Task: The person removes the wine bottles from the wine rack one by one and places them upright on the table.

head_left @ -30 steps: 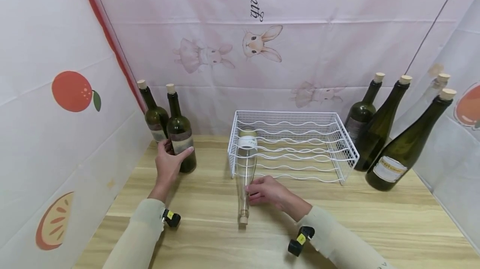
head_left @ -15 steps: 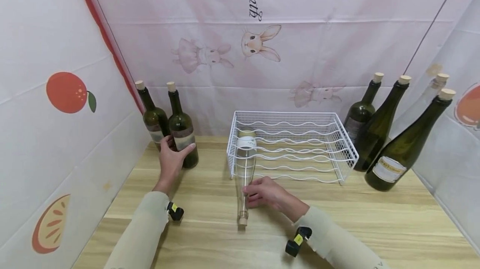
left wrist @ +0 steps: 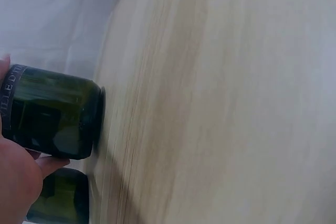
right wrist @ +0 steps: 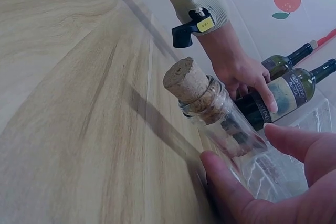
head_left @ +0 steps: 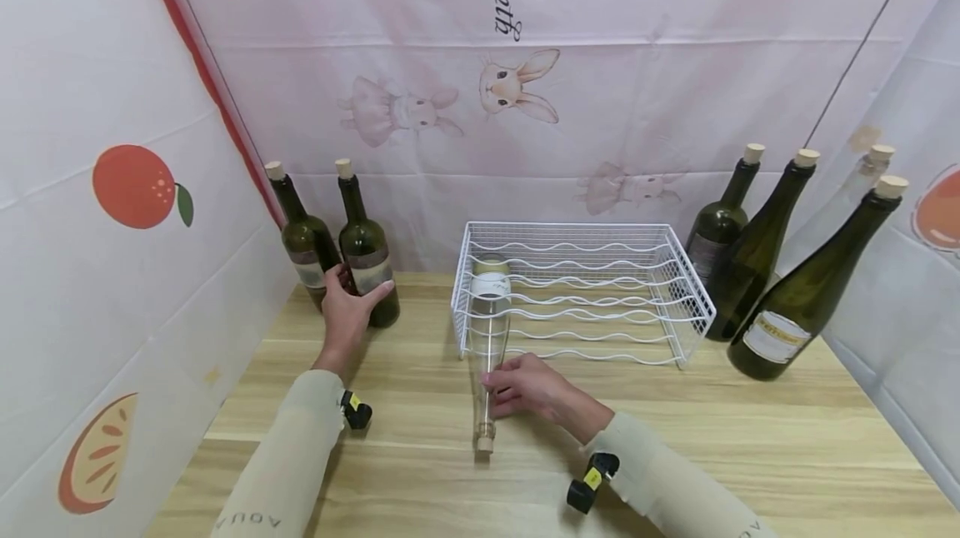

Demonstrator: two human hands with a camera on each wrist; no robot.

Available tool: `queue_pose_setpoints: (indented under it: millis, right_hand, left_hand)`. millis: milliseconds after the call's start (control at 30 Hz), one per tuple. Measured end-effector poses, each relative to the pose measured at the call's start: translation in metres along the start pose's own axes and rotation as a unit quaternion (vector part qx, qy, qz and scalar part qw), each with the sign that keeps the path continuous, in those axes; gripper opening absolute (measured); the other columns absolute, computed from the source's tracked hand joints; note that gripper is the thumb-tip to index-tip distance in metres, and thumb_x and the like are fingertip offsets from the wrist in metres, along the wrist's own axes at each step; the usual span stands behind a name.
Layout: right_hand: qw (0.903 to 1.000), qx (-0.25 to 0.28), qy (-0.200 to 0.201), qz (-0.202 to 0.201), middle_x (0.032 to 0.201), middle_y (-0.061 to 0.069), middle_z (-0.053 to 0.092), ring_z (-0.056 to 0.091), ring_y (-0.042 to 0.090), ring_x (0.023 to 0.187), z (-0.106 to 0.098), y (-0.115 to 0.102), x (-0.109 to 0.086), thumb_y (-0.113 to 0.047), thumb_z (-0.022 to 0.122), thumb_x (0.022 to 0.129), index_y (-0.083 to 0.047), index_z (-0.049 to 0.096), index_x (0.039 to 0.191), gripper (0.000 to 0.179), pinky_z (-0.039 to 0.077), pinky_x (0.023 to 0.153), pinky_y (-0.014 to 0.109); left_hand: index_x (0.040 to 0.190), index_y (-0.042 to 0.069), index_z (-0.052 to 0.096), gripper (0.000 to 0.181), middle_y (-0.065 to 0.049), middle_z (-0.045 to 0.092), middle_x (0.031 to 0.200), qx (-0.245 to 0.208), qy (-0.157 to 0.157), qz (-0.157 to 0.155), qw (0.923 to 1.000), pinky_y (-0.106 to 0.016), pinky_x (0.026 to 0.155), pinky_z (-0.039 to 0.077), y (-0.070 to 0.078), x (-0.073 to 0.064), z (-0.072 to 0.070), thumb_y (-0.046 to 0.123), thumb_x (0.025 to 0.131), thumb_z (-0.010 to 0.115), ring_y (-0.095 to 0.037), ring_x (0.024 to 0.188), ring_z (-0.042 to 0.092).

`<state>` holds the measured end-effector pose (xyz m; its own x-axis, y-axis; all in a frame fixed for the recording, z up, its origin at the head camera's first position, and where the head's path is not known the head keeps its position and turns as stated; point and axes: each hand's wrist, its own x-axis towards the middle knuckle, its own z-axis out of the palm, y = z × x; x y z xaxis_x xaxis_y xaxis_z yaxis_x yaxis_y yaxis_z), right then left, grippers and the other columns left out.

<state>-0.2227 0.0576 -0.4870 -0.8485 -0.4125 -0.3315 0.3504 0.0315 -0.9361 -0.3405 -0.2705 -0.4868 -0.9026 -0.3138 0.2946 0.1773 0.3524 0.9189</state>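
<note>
In the head view, my left hand [head_left: 347,317] grips a dark green wine bottle [head_left: 364,242] round its labelled lower body. The bottle stands upright, its base at the table in the left wrist view. Just left of it is a second dark green wine bottle [head_left: 306,231], also corked. My right hand [head_left: 534,388] holds the neck of a clear glass bottle [head_left: 490,330] between thumb and fingers. That bottle lies in the left end of a white wire rack [head_left: 570,225], its cork [right wrist: 186,80] towards me.
Right of the rack stand several corked bottles: a dark one [head_left: 720,226] at the back, a tall green one [head_left: 765,246], a clear one [head_left: 840,201] and a green one [head_left: 817,288] with a white label. Printed cloth walls [head_left: 405,5] enclose the wooden table [head_left: 420,471].
My left hand has shifted the green bottle slightly back and to the right, widening the gap to the other bottle's neck. My right hand stays at the clear bottle's neck.
</note>
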Motion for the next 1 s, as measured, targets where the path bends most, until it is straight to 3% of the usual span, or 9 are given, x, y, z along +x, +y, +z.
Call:
queue_pose_setpoints:
  millis: [367, 667, 1000]
  right_hand:
    - [0.9999, 0.005, 0.011, 0.001, 0.088, 0.009, 0.068, 0.072, 0.019, 0.077, 0.003, 0.004, 0.006, -0.010, 0.069, 0.097, 0.013, 0.058, 0.118, 0.033, 0.066, 0.078, 0.040]
    - [0.9999, 0.004, 0.014, 0.003, 0.091, 0.008, 0.068, 0.071, 0.019, 0.076, 0.005, 0.003, 0.008, -0.013, 0.069, 0.098, 0.011, 0.058, 0.120, 0.034, 0.066, 0.074, 0.038]
    - [0.9999, -0.001, 0.013, -0.003, 0.084, 0.007, 0.068, 0.070, 0.017, 0.072, 0.004, 0.005, 0.012, -0.010, 0.069, 0.096, 0.010, 0.059, 0.116, 0.030, 0.065, 0.068, 0.034]
  left_hand:
    - [0.155, 0.012, 0.034, 0.098, -0.017, 0.048, 0.155, -0.009, -0.001, 0.003, 1.0000, -0.048, 0.117, 0.043, -0.002, 0.004, 0.005, 0.039, 0.080, 0.090, -0.029, 0.140, 0.051]
    - [0.154, 0.014, 0.034, 0.097, -0.017, 0.049, 0.154, -0.010, -0.001, 0.006, 0.9999, -0.047, 0.116, 0.044, -0.002, 0.006, 0.006, 0.039, 0.079, 0.091, -0.028, 0.137, 0.051]
    - [0.157, 0.014, 0.030, 0.099, -0.016, 0.047, 0.158, 0.002, -0.010, -0.015, 0.9998, -0.048, 0.119, 0.042, 0.004, 0.003, 0.005, 0.039, 0.081, 0.089, -0.029, 0.144, 0.049]
